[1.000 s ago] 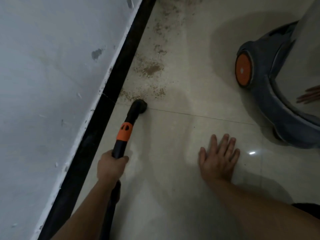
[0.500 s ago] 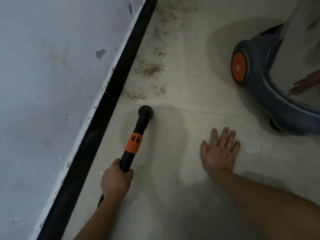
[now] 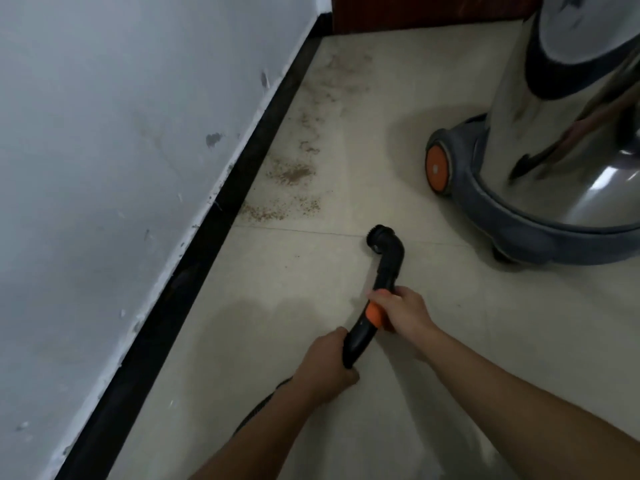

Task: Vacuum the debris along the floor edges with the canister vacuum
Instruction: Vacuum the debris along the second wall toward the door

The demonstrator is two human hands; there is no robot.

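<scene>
The black vacuum wand (image 3: pixel 387 263) with an orange collar (image 3: pixel 373 315) points away from me, its round brush nozzle (image 3: pixel 380 234) lifted near the tile joint, right of the debris. My left hand (image 3: pixel 329 365) grips the wand's lower end. My right hand (image 3: pixel 403 311) grips it at the orange collar. Brown debris (image 3: pixel 291 174) lies scattered on the beige tiles along the black baseboard (image 3: pixel 207 244), in patches running toward the far corner. The steel canister vacuum (image 3: pixel 554 133) on a grey base with an orange wheel (image 3: pixel 437 169) stands at the right.
A white scuffed wall (image 3: pixel 121 168) runs along the left above the baseboard. A dark red-brown panel (image 3: pixel 415 12) closes the far end. The hose (image 3: pixel 259 407) trails under my left forearm. Bare tile (image 3: pixel 381 116) lies between the debris and the canister.
My right hand left the floor and took hold of the wand at the orange collar. The nozzle swung right, away from the baseboard and the debris. The view pulled back.
</scene>
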